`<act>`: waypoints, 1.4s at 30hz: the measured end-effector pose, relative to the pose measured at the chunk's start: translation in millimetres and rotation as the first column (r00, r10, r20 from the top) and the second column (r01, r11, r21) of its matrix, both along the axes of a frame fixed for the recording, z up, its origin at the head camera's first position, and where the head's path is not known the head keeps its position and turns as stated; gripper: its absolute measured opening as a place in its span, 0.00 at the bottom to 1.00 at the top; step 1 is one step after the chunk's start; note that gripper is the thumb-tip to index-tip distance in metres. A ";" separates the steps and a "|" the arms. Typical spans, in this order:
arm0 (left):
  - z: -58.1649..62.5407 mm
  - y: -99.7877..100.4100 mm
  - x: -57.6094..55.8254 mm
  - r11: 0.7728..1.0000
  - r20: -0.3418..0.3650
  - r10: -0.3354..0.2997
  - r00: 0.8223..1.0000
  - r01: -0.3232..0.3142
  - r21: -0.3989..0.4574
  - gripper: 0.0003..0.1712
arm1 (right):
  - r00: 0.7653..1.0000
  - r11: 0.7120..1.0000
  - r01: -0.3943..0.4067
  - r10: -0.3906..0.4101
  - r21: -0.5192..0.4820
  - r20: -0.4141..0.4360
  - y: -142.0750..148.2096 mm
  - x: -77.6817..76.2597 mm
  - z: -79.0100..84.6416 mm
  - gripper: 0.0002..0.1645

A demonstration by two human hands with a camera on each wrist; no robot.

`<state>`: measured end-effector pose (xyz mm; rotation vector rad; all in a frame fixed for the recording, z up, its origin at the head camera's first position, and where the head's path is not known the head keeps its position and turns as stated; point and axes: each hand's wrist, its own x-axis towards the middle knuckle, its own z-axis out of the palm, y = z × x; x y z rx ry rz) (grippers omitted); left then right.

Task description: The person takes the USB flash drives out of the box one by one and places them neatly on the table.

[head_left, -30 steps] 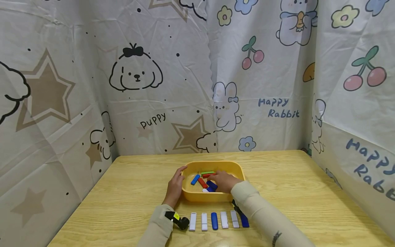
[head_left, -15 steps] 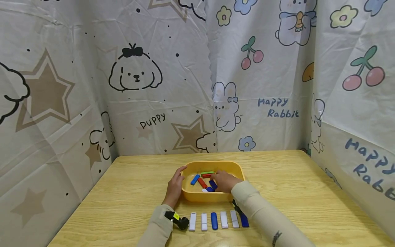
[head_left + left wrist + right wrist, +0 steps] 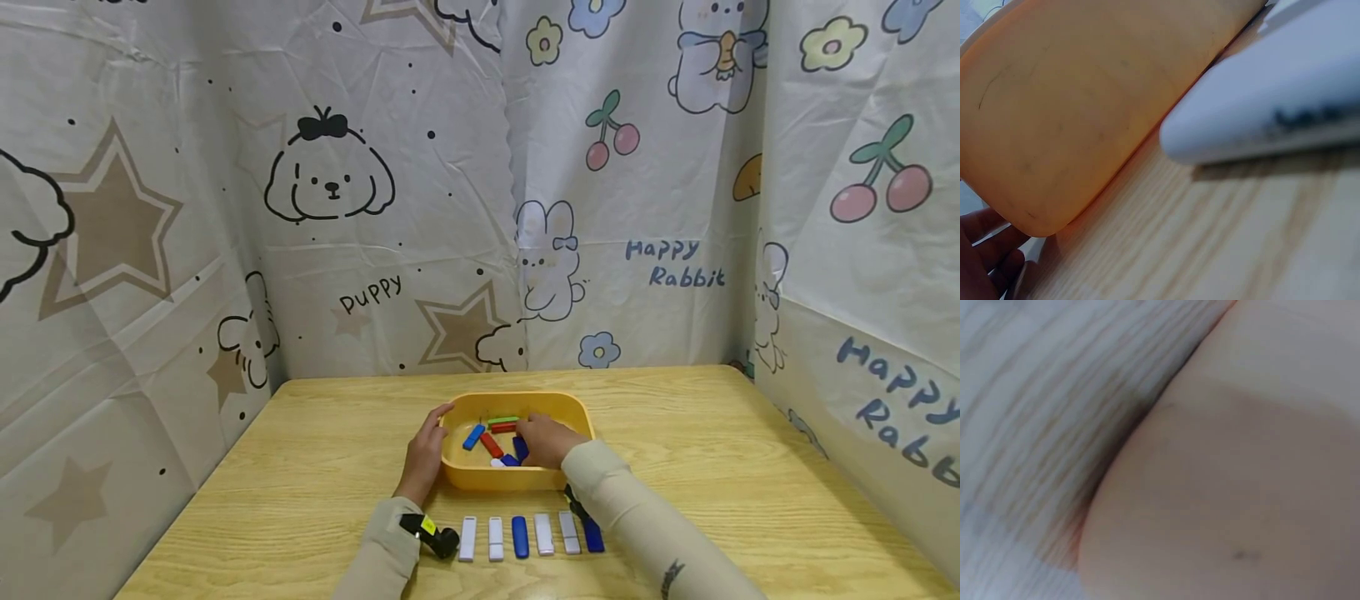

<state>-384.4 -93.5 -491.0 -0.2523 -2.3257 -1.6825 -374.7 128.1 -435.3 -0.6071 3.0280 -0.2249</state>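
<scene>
A yellow plastic tub stands mid-table in the head view. My left hand lies against its left side, a finger at the rim; in the left wrist view its fingers touch the outer wall near a corner. My right hand reaches into the tub's right half, fingertips hidden. Right at those fingers is a dark blue stick, partly covered, looking like a USB flash drive; whether it is gripped does not show. Beside it lie a red stick, a bright blue one, another dark blue one and a green one.
Before the tub runs a row of similar sticks: several white ones, a blue one, and a dark blue one beside the right sleeve. The wooden table ends at a printed curtain. The right wrist view shows mostly blurred tub wall.
My right hand has drawn slightly right inside the tub. The dark blue stick at its fingers has turned more upright in the view and shifted right. My left hand has stayed put.
</scene>
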 end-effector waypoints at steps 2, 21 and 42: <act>0.3 0.0 -0.1 1.000 0.000 0.000 1.000 0.000 -0.003 0.24 | 1.000 1.000 0.005 -0.005 0.001 -0.007 0.1 0.3 -0.1 0.29; 2.0 3.2 -0.6 1.000 -0.005 0.003 1.000 -0.003 -0.009 0.24 | 0.996 0.998 0.039 -0.042 -0.039 -0.076 6.5 1.6 3.3 0.33; 0.8 -0.3 -0.2 1.000 0.014 0.016 1.000 -0.016 -0.016 0.24 | 0.985 0.996 -0.038 0.025 -0.077 -0.170 29.1 32.5 41.4 0.25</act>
